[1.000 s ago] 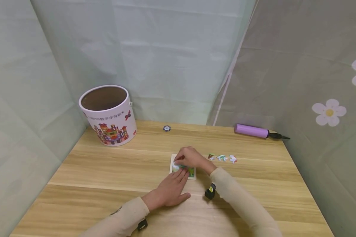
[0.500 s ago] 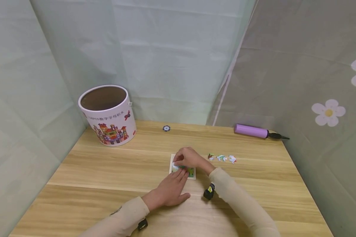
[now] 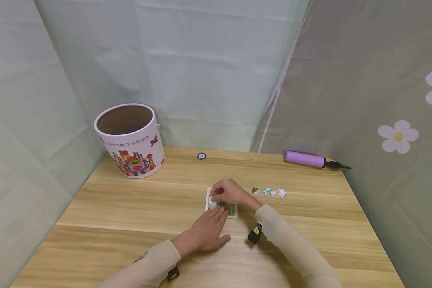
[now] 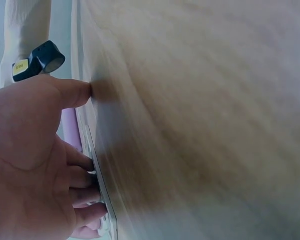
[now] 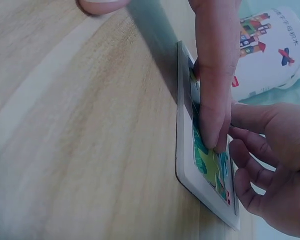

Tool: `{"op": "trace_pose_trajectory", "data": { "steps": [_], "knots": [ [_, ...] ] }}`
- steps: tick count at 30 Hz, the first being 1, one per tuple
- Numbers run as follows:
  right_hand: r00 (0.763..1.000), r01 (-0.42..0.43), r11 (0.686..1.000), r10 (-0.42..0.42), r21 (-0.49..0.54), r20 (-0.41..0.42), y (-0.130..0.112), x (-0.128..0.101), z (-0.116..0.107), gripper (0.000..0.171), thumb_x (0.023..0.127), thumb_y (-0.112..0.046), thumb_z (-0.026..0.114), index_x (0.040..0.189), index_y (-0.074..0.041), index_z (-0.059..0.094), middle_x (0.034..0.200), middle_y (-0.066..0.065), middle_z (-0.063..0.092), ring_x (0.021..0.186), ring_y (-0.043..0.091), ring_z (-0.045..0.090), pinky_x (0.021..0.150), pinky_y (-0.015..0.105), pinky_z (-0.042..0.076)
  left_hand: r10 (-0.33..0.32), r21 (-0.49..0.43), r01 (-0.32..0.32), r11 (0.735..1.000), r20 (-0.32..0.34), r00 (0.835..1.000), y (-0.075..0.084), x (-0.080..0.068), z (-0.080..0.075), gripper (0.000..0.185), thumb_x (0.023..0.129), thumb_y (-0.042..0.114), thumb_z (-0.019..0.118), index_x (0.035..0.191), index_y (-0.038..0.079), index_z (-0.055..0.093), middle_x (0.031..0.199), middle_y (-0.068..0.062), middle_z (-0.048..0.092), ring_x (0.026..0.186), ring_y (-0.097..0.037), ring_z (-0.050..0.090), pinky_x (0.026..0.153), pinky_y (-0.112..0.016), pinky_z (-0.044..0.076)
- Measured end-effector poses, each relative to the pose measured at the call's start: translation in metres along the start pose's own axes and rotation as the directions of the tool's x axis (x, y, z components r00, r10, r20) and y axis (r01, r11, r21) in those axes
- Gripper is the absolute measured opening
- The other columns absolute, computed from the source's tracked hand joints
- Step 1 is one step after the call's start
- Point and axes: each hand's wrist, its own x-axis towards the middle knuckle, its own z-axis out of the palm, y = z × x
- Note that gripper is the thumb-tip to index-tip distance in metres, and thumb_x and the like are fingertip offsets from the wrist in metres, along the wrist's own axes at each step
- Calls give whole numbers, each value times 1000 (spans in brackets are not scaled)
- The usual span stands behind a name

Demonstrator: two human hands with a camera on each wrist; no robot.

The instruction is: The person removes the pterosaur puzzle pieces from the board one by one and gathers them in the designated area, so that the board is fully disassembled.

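Note:
A small jigsaw puzzle tray (image 3: 207, 200) with a pale frame and green picture pieces lies on the table, largely covered by both hands. My left hand (image 3: 209, 230) reaches in from the front, its straight fingers resting on the puzzle and its thumb spread out on the wood. From the right, my right hand (image 3: 231, 192) bends over the tray's upper part. Its thumb and fingers pinch a whitish puzzle piece (image 3: 211, 199) at the tray's left side. In the right wrist view the curled right fingers (image 5: 247, 165) sit right at the tray's far edge, and the piece is hidden.
Three loose puzzle pieces (image 3: 269, 192) lie in a row right of the tray. A white printed bucket (image 3: 137, 156) stands at the back left. Along the back are a poker chip (image 3: 201, 156) and a purple hand pump (image 3: 305, 159). Fabric hangs close behind and beside the table.
Both hands keep nearly the same place. The whitish piece under the right fingertips has shifted slightly.

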Motion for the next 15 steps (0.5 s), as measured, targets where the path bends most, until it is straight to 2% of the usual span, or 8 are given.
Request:
{"op": "trace_pose_trajectory", "data": {
  "steps": [8,15],
  "knots": [
    [999,24,1000,-24,-10,-25,-1,1,0,7,93,-16,76,88,-19,79,82,-12,74,75,1,65,73,21,54,-3,9,3,1000,3,1000,0,0,1,77,104,48,49,154,-8,35,163,-23,31,152,-33,29,123,-42,29],
    [999,9,1000,-9,-1,-44,-6,0,-7,9,96,-16,73,93,-16,81,89,-9,76,75,2,63,72,22,53,-1,9,0,1000,8,1000,0,0,-1,77,104,48,49,155,-7,35,164,-22,30,153,-33,29,123,-42,30]
  ]
}}
